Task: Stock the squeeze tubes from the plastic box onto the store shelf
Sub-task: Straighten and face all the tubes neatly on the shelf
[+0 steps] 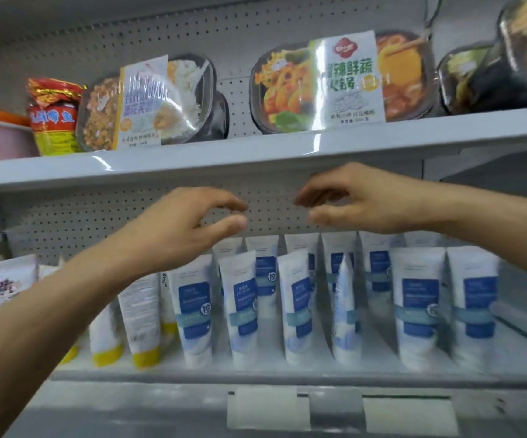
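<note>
Hovering above the stocked rows, the left hand point(186, 229) and the right hand point(360, 200) face each other in front of the pegboard back panel point(66, 216). Each has its fingers loosely curled, thumb and forefinger a little apart, with nothing held between them; neither touches a tube.

The squeeze tubes point(290, 308), white with blue labels, stand cap-down on the store shelf point(255, 374) in files running front to back. Their labels face outward, presumably so a shopper can read them, and the caps give a flat footing. One tube point(345, 308) near the middle is turned edge-on and leans between its neighbours. Empty hands poised over the rows suggest that straightening of this kind, rather than placing, is the step in hand.

To the left stand yellow-capped tubes point(142, 324), a separate product kept in its own group, with white pouches point(0, 286) beside them. The upper shelf point(192, 159) carries ready-meal trays point(148, 102) propped upright for display.

Hidden or unclear:
- The plastic box lies outside the view, so how many tubes are left to stock cannot be told.
- The rear tubes are masked by the front ones and by the forearms.
- The print on the labels and on the price strips point(268, 409) is too blurred to read.
</note>
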`<state>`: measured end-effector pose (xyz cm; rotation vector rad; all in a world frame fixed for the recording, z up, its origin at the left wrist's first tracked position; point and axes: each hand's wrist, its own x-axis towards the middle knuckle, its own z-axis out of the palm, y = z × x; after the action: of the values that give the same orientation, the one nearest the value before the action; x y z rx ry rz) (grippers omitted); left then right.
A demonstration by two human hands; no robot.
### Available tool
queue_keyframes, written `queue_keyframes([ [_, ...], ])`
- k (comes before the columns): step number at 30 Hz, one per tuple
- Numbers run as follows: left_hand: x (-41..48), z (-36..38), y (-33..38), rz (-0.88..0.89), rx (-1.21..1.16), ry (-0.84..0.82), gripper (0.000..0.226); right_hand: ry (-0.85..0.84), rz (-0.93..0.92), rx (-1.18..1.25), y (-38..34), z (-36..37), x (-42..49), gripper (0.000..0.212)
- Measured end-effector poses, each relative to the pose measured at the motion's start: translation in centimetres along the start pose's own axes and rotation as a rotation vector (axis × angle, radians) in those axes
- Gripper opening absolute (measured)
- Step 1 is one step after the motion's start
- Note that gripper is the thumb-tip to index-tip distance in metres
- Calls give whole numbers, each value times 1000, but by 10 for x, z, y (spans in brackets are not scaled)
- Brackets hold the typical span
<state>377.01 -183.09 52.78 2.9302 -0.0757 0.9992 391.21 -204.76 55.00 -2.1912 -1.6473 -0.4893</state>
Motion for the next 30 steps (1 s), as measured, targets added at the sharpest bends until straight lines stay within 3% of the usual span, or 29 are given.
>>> queue_keyframes([
  [7,-47,39,118,28,-287,248,50,346,36,171,6,-33,-121,15],
  [11,-58,94,170,-51,-522,276,41,634,203,278,38,-15,-180,20],
  [13,-59,125,185,-148,-641,248,48,715,367,380,56,7,-197,29],
  [16,-53,169,198,-305,-697,123,66,569,621,544,78,49,-209,51],
  [18,-45,193,199,-348,-636,84,74,431,664,587,84,73,-209,59],
  [21,-30,215,199,-356,-560,102,76,340,710,544,88,91,-200,59],
  [30,0,233,197,-468,-385,50,64,284,710,390,111,109,-192,52],
])
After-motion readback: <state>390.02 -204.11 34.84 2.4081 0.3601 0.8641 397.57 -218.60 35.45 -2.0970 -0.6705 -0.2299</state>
